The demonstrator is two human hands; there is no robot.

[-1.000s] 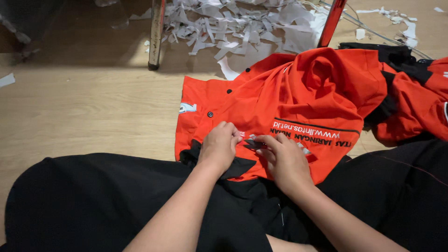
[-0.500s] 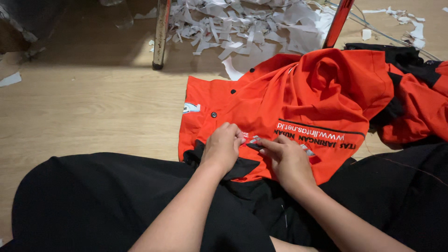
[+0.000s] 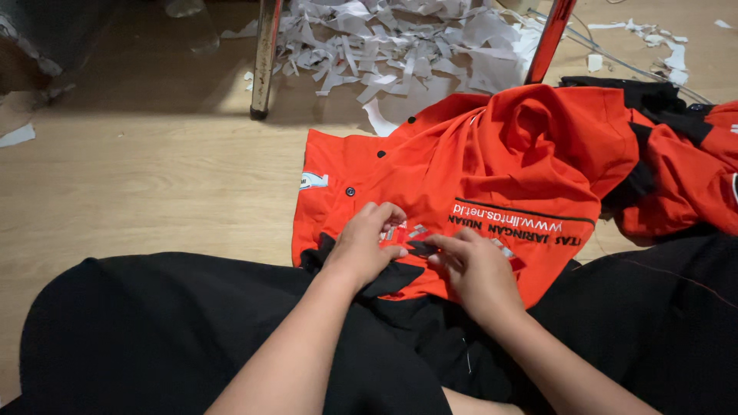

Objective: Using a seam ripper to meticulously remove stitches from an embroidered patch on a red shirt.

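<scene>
Orange work shirt [image 3: 492, 177] spread on wooden floor [image 3: 154, 169], hem over lap. Left hand [image 3: 367, 246] curled, pinning black trim [image 3: 419, 247] taut; right hand [image 3: 477, 269] pinching same trim w/ fingertips. Paper scraps [image 3: 400, 46] behind.

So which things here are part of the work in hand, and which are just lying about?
In hand:
left hand
right hand
orange shirt, pinched at its hem

Lying about:
paper scraps
metal legs
second orange garment
</scene>
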